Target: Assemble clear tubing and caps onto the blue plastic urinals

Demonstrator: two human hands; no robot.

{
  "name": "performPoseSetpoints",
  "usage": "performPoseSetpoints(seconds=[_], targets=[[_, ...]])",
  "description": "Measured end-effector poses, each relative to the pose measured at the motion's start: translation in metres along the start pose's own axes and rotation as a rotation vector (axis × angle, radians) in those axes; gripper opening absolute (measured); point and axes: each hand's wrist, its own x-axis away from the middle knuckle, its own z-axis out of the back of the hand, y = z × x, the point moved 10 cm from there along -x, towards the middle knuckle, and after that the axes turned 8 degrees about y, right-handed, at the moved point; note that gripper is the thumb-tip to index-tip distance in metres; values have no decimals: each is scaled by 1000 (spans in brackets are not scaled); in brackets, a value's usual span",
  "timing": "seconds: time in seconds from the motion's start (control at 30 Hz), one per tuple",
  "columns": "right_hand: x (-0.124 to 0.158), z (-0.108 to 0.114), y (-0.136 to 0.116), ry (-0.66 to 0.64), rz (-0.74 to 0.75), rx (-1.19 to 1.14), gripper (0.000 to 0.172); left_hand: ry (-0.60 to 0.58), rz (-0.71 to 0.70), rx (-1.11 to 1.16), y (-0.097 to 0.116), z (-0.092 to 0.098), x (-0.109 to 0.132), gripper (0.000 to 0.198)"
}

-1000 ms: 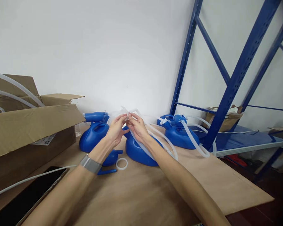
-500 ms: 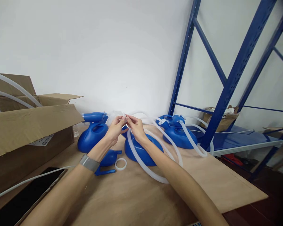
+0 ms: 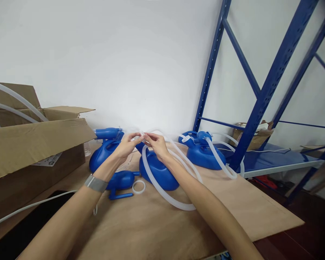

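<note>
My left hand [image 3: 128, 145] and my right hand [image 3: 157, 145] meet at the fingertips, both closed in a pinch at the upper end of a translucent white hose [image 3: 162, 193]. A small whitish piece shows between the fingers; its exact shape is partly hidden. The hose loops down and right, passing behind my right forearm. Just below my hands stands a blue plastic jug [image 3: 158, 173], its neck close under my fingers. Left of it on the table lie a smaller blue part with a handle [image 3: 121, 180] and a white ring [image 3: 139, 187].
Another blue jug [image 3: 103, 155] stands behind my left wrist, beside an open cardboard box [image 3: 38, 144] with hoses. More blue jugs with a hose [image 3: 206, 157] stand at the right, near a blue metal rack [image 3: 262, 97]. A dark phone [image 3: 24, 224] and white cable [image 3: 29, 206] lie front left.
My left hand has shifted slightly left and its fingers have spread a little. The jug and hose below my hands have moved slightly left.
</note>
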Motion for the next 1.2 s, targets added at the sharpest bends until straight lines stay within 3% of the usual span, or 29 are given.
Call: performPoseSetpoints(seconds=[0.2, 0.37, 0.5, 0.6, 0.7, 0.8, 0.87, 0.97, 1.1, 1.2], targets=[[-1, -3, 6, -26, 13, 58, 36, -43, -3, -68, -4, -1, -3, 40], [-17, 38, -3, 145, -39, -5, 33, -77, 34, -87, 1, 2, 2, 35], [-25, 52, -14, 68, -102, 69, 28, -129, 122, -25, 15, 1, 8, 25], [-24, 55, -18, -3, -82, 235, 26, -44, 182, -17, 23, 18, 9, 25], [-23, 56, -17, -40, -63, 355, 25, -38, 185, -197, 24, 40, 18, 32], [-25, 60, -19, -22, -20, 412, 25, -10, 168, -518, 15, 75, 36, 52], [-26, 63, -21, -18, -6, 460, 27, -55, 158, -639, 2, 91, 52, 66], [-22, 68, -30, -22, 6, 558, 28, -98, 89, -665, -17, 105, 70, 57], [6, 63, -67, -31, 176, 873, 31, -3, -214, -959, -14, 117, 77, 39], [52, 34, -102, -108, 338, 965, 37, -77, -181, -1089, -28, 114, 81, 42]])
